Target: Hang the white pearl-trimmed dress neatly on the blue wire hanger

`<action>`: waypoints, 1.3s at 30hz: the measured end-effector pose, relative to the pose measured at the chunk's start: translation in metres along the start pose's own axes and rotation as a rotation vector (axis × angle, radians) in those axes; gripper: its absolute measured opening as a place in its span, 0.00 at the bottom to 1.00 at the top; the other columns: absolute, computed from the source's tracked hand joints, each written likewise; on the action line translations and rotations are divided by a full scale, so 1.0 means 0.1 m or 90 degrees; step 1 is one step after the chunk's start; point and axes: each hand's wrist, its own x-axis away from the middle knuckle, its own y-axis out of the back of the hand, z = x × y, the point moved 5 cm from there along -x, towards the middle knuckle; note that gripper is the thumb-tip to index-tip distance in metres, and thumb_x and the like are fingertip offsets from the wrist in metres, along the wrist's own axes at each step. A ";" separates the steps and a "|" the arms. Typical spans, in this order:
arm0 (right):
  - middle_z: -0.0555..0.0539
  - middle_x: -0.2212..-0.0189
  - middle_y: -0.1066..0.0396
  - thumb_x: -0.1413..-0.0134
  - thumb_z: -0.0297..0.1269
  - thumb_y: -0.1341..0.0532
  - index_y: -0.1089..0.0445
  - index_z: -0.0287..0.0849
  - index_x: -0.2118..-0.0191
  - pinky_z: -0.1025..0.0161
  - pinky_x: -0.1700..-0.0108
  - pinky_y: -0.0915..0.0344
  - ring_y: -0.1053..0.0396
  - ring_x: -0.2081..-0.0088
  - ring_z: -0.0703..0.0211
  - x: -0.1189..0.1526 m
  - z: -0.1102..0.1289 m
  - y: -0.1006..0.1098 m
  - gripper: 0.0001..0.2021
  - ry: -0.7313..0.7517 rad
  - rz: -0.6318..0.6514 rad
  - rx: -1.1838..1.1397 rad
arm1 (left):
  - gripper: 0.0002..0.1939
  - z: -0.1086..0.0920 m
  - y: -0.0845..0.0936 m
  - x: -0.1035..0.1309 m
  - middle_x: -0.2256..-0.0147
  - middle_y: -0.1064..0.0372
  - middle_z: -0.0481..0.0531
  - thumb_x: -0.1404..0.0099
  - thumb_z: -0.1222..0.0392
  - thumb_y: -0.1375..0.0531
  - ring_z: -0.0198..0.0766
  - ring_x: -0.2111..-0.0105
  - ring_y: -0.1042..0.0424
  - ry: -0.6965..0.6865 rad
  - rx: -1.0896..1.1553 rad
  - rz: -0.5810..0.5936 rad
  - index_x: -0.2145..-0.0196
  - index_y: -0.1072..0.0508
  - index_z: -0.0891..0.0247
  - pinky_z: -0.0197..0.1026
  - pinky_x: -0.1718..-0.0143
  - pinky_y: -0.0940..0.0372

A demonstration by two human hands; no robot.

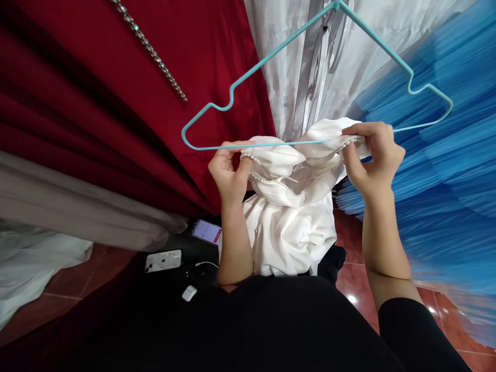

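Observation:
A white dress [290,232] with pearl beading along its neckline hangs down in front of my body, its lower part bunched in folds. My left hand [232,173] pinches the left side of its beaded upper edge, thumb below and fingers behind. On the other side, my right hand [372,155] grips the right end of the same edge between thumb and fingers. A light-blue hanger [284,47] is above, its bottom bar passing across the top of the dress, close to both hands. Whether the fabric is attached to the bar cannot be made out.
Red fabric [217,62] with a jewelled strip [151,49] hangs at left, blue tulle [457,155] at right, white cloth [279,57] behind. Below left are a lit phone [208,231], a white phone [163,261] and a small white case [189,293] on a dark surface.

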 end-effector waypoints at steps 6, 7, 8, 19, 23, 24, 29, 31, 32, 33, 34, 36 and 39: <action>0.52 0.65 0.22 0.43 0.32 0.37 0.24 0.50 0.59 0.52 0.61 0.29 0.29 0.65 0.55 -0.08 0.02 0.08 0.08 0.009 -0.005 -0.002 | 0.15 0.00 0.71 -0.25 0.68 0.29 0.47 0.46 0.81 0.44 0.30 0.69 0.30 -0.012 -0.065 -0.254 0.65 0.25 0.68 0.33 0.64 0.34; 0.52 0.65 0.22 0.43 0.32 0.36 0.24 0.50 0.59 0.53 0.61 0.29 0.29 0.65 0.55 -0.07 0.03 0.08 0.08 0.008 -0.007 -0.005 | 0.18 -0.09 0.74 -0.33 0.67 0.29 0.47 0.48 0.83 0.47 0.29 0.69 0.31 -0.033 -0.068 -0.269 0.65 0.26 0.69 0.33 0.64 0.35; 0.52 0.65 0.22 0.43 0.32 0.36 0.24 0.50 0.59 0.53 0.60 0.29 0.29 0.65 0.55 -0.07 0.03 0.08 0.08 0.006 -0.007 -0.008 | 0.19 -0.21 0.75 -0.41 0.67 0.30 0.47 0.51 0.84 0.48 0.29 0.69 0.32 -0.060 -0.074 -0.280 0.66 0.26 0.70 0.32 0.65 0.36; 0.50 0.67 0.23 0.40 0.35 0.38 0.25 0.50 0.60 0.51 0.58 0.27 0.28 0.65 0.55 -0.02 0.02 0.02 0.05 -0.030 0.007 -0.002 | 0.17 -1.03 -0.07 -0.98 0.67 0.33 0.44 0.44 0.87 0.48 0.21 0.77 0.43 -0.229 -0.158 0.026 0.64 0.28 0.72 0.29 0.73 0.51; 0.50 0.66 0.23 0.40 0.35 0.38 0.24 0.51 0.59 0.49 0.54 0.27 0.28 0.64 0.55 0.00 0.01 0.01 0.06 -0.016 0.001 0.008 | 0.26 -0.90 -0.26 -1.16 0.61 0.32 0.45 0.51 0.92 0.45 0.26 0.73 0.37 -0.100 -0.178 0.127 0.62 0.30 0.66 0.32 0.75 0.46; 0.51 0.66 0.23 0.40 0.34 0.38 0.24 0.51 0.59 0.49 0.53 0.27 0.28 0.64 0.55 0.00 0.01 0.02 0.06 -0.012 -0.001 0.007 | 0.29 -0.85 -0.27 -1.19 0.60 0.32 0.45 0.52 0.93 0.46 0.28 0.70 0.33 -0.041 -0.147 0.148 0.61 0.30 0.64 0.32 0.74 0.42; 0.51 0.66 0.23 0.41 0.32 0.39 0.25 0.49 0.58 0.49 0.52 0.28 0.27 0.63 0.56 0.01 0.02 0.00 0.08 -0.009 0.004 0.014 | 0.19 -0.94 -0.23 -1.01 0.59 0.25 0.50 0.37 0.79 0.42 0.42 0.54 0.25 0.019 -0.032 0.135 0.57 0.24 0.56 0.43 0.49 0.27; 0.51 0.65 0.23 0.40 0.33 0.40 0.25 0.49 0.59 0.48 0.51 0.28 0.27 0.63 0.56 0.02 0.03 -0.03 0.08 -0.012 0.001 0.026 | 0.11 -1.09 -0.17 -0.80 0.62 0.25 0.48 0.37 0.70 0.38 0.40 0.57 0.25 -0.091 0.003 0.032 0.61 0.22 0.56 0.42 0.49 0.27; 0.51 0.65 0.23 0.40 0.33 0.40 0.25 0.49 0.59 0.48 0.51 0.28 0.27 0.63 0.56 0.02 0.04 -0.05 0.08 -0.013 -0.004 0.030 | 0.07 -1.13 -0.15 -0.67 0.65 0.26 0.48 0.36 0.66 0.38 0.39 0.61 0.25 -0.123 0.039 0.004 0.63 0.21 0.57 0.40 0.56 0.27; 0.51 0.66 0.23 0.41 0.33 0.40 0.26 0.49 0.59 0.48 0.51 0.28 0.27 0.63 0.56 0.03 0.04 -0.06 0.07 -0.012 -0.011 0.032 | 0.07 -1.12 -0.15 -0.54 0.68 0.27 0.49 0.35 0.63 0.40 0.38 0.67 0.26 -0.121 0.082 0.001 0.66 0.20 0.58 0.39 0.64 0.27; 0.51 0.66 0.23 0.41 0.33 0.40 0.26 0.49 0.59 0.48 0.51 0.28 0.27 0.63 0.56 0.04 0.05 -0.07 0.07 -0.009 -0.021 0.031 | 0.11 -1.06 -0.19 -0.43 0.71 0.27 0.49 0.32 0.59 0.42 0.37 0.72 0.27 -0.085 0.117 0.044 0.68 0.19 0.58 0.37 0.72 0.30; 0.51 0.66 0.23 0.43 0.33 0.40 0.27 0.49 0.59 0.47 0.52 0.29 0.27 0.63 0.55 0.04 0.06 -0.09 0.07 -0.001 -0.039 0.031 | 0.16 -0.80 -0.36 -0.19 0.73 0.24 0.51 0.28 0.53 0.43 0.36 0.75 0.25 0.088 0.115 0.210 0.68 0.18 0.58 0.36 0.77 0.31; 0.52 0.67 0.22 0.45 0.31 0.40 0.28 0.50 0.61 0.48 0.54 0.30 0.28 0.65 0.55 0.04 0.09 -0.08 0.08 0.008 -0.054 0.031 | 0.20 -0.32 -0.54 0.10 0.61 0.19 0.58 0.28 0.40 0.40 0.42 0.64 0.17 0.342 0.104 0.303 0.55 0.19 0.59 0.39 0.65 0.23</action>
